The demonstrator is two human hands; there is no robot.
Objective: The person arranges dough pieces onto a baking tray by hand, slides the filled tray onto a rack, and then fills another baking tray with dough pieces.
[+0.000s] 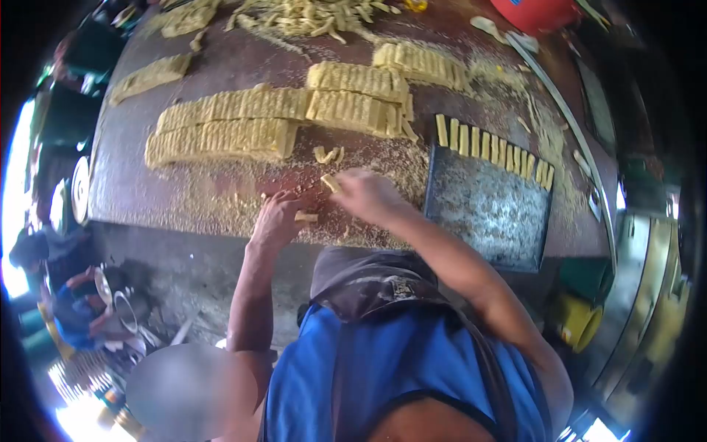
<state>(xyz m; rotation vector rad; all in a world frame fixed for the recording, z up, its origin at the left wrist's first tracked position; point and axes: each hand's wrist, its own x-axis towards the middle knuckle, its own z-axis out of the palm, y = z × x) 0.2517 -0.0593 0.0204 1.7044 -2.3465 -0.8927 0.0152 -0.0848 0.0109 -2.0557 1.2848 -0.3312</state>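
My right hand (pixel 367 196) is closed around a short pale dough stick (pixel 331 183), whose end sticks out to the left past the fingers. My left hand (pixel 277 218) rests low on the crumb-covered table (pixel 221 193), its fingers stretched forward and apart. Beside its thumb lies another dough stick (pixel 306 217); whether they touch is hard to tell. Just beyond both hands are a few curved dough pieces (pixel 328 155). To the right, a dark metal tray (pixel 487 210) carries a row of dough sticks (pixel 495 149) along its far edge.
Long rows of cut dough sticks (pixel 221 121) stand across the table, with a loose heap of pieces (pixel 309 16) at the back. A red container (pixel 537 15) sits at the far right. Another person (pixel 74 309) is at the left, off the table; a yellow bucket (pixel 580 323) is at lower right.
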